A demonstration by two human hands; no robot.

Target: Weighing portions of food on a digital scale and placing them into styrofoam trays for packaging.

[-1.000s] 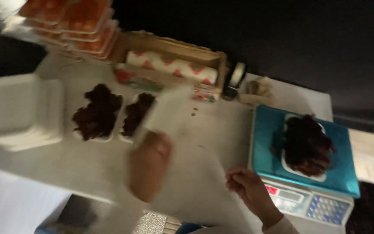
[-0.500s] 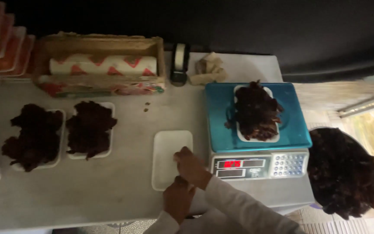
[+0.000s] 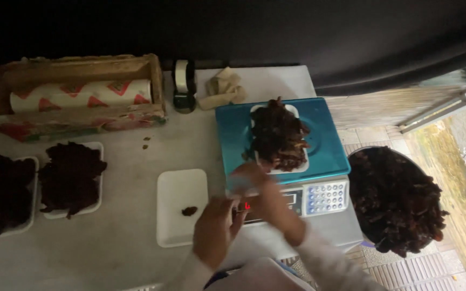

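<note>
Head view, looking down on a pale grey worktable (image 3: pixel 109 253).

Left hand (image 3: pixel 214 231): low centre, blurred, over the right edge of a flat white foam tray (image 3: pixel 182 207). The tray lies on the table just left of the scale and is bare but for one small dark scrap (image 3: pixel 189 211). Whether the fingers are curled or spread, I cannot tell.

Right hand (image 3: pixel 268 196): blurred, at the front edge of the teal-topped electronic weighing scale (image 3: pixel 324 145), partly covering its display. It reaches toward the near end of a white tray heaped with dark reddish-brown dried pieces (image 3: pixel 278 134), which sits on the scale's platform. Grip not readable; cannot tell whether it touches the heap.

The two hands are close together, nearly meeting in front of the scale.

Around:
- Two more white trays piled with the same dark pieces, one mid-left (image 3: pixel 72 178), one at the left edge (image 3: pixel 1 194).
- A round basin of loose dark pieces (image 3: pixel 395 199) on the tiled floor, right of the table.
- A roll of red-and-white zigzag wrap (image 3: pixel 79 96) in a worn wooden box (image 3: pixel 76 67) at the back.
- A tape dispenser (image 3: pixel 183 86) and a crumpled beige cloth (image 3: pixel 222 86) behind the scale.
</note>
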